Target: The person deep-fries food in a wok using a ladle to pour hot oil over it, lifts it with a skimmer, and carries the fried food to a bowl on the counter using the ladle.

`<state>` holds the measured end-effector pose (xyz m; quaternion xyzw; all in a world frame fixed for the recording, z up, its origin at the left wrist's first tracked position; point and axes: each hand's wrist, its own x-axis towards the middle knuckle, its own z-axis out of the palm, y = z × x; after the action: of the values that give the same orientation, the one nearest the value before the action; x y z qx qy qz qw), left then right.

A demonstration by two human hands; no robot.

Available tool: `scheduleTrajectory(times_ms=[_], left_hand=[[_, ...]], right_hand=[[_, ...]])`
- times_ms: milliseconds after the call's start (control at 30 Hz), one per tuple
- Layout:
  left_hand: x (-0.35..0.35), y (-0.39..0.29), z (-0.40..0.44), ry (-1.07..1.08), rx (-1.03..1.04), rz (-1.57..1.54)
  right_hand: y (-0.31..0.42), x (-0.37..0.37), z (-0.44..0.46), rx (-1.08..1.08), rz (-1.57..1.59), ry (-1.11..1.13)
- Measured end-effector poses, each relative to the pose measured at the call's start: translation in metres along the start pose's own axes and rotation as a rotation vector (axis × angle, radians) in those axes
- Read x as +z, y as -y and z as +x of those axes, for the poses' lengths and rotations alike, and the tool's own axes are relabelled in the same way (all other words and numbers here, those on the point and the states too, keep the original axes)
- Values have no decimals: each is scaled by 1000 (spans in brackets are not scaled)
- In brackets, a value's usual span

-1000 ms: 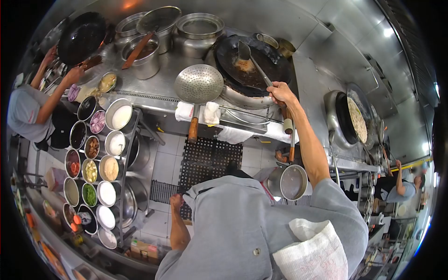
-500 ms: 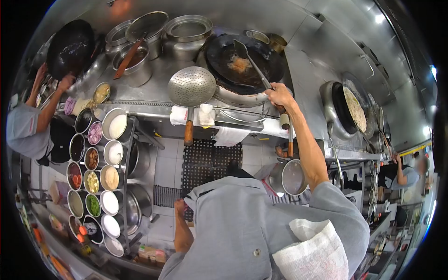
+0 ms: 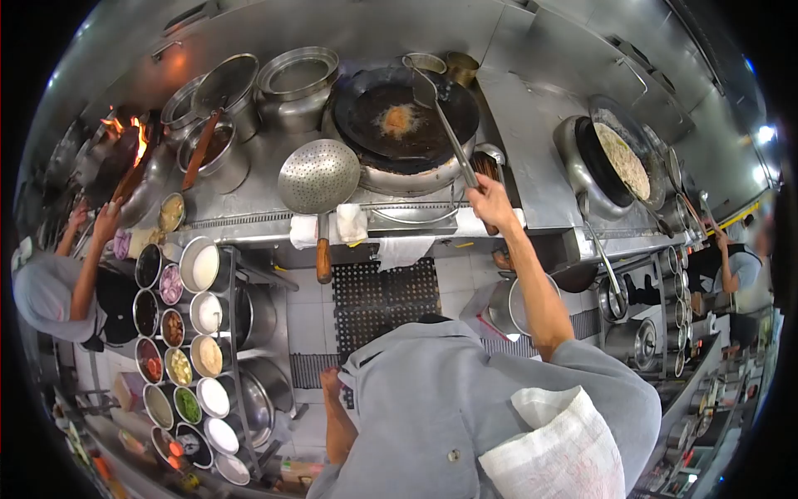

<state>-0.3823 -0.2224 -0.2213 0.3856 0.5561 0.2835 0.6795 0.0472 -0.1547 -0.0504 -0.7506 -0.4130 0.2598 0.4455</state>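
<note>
My right hand (image 3: 490,202) is closed around the handle of a long metal wok spatula (image 3: 453,137). The spatula's flat blade is over the back right part of a black wok (image 3: 353,125). In the wok's dark oil, a small orange-brown piece of food (image 3: 399,121) sits with pale bubbles around it, left of the blade. My left hand (image 3: 330,384) hangs low beside my body, fingers curled; whatever they may hold is hidden. A perforated skimmer (image 3: 319,176) with a wooden handle rests at the counter's front, left of the wok.
Lidded pots (image 3: 298,79) stand behind on the left. Ingredient bowls (image 3: 199,264) fill a rack at left. A co-worker (image 3: 62,291) handles a wok over flames (image 3: 137,137). At right, another wok (image 3: 607,162) holds pale food. Brush-like bristles (image 3: 485,166) show near my right hand.
The spatula blade has shifted right and back, away from the food. Flames have appeared at the co-worker's wok, which is lower now. My whole view has tilted and shifted slightly.
</note>
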Motion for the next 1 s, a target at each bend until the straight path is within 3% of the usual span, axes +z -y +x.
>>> scheduleTrajectory(times_ms=[100,200,367,433,600,767,800,833,933,1000], left_hand=[[16,6,-2,-163,-26,-119],[28,4,-4,-164,-65,-96],[41,5,4,-59,-98,49],[50,-4,7,-62,-110,105],[72,-20,13,-141,-133,163],[92,-24,-2,-206,-202,132],[94,-21,-6,-225,-220,83],[95,-20,-11,-237,-225,71],[88,-2,-30,-167,-336,198],[89,7,-48,-247,-249,150]], right_hand=[[-39,6,-15,-314,-133,-237],[-72,10,-35,-165,-104,-229],[-111,32,-46,-243,-74,-351],[-116,36,-47,-30,-88,-271],[-116,27,-45,-93,-27,-273],[-105,-15,-24,60,89,-127],[-113,-21,-9,-44,51,-124],[-94,-39,-9,218,177,35],[-71,-51,15,134,295,81],[-61,-55,32,193,240,172]])
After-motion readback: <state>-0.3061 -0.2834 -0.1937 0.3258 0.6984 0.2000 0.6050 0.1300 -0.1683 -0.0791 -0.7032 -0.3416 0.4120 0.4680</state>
